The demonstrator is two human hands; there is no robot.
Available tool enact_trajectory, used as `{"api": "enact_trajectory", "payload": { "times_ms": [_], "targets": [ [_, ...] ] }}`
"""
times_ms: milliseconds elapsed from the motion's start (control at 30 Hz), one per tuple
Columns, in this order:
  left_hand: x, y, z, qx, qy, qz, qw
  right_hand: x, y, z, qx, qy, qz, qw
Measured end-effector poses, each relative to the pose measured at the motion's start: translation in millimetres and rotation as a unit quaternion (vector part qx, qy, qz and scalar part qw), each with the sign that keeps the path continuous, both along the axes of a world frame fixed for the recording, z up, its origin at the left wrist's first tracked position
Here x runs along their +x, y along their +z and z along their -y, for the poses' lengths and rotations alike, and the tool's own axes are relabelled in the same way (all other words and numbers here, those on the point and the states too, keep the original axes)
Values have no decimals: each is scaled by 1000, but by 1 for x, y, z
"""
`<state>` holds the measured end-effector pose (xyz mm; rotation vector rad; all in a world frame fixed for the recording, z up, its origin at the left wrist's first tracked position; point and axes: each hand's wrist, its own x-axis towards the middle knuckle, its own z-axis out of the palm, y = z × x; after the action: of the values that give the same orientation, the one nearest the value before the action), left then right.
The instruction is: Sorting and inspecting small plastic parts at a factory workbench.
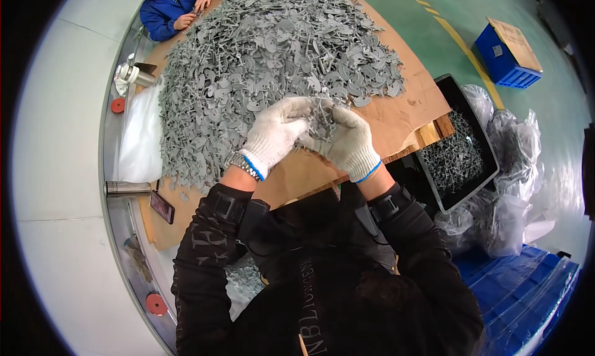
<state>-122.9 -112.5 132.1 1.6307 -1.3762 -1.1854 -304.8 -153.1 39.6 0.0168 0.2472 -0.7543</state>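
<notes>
Grey parts [321, 123] lie in a tangled cluster between my gloved hands | left hand [278, 131] and right hand [352, 142] curl around it, equally near | no single long axis readable | heap [273, 52] just beyond, far side

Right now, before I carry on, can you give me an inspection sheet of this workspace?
Surface: brown sheet, largely covered by parts.
Job's things: large heap of small grey parts; more in the black bin at the right.
Clutter: phone and white plastic bag at the left.
Hands: left hand and right hand, both in white gloves, close together around a cluster of grey parts; exact grip unclear.
Cables: none clearly made out; dark clothing could hide one.
Surroundings: co-worker in a blue jacket at the far left; blue crate and clear plastic bags at the right.
</notes>
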Motion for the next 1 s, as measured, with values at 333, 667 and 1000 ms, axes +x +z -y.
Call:
{"api": "enact_trajectory", "payload": {
  "times_ms": [333,667,1000],
  "targets": [
    [-29,3,-6,-105,-71,355,926,-5,0,-3,5,-27,1,1000],
    [-33,-19,-8,-101,-10,205,974,-14,-8,3,-22,-30,55,998],
    [-24,-21,-3,-40,107,-310,944,-15,-6,2,-1,-24,43,999]
  ]
}}
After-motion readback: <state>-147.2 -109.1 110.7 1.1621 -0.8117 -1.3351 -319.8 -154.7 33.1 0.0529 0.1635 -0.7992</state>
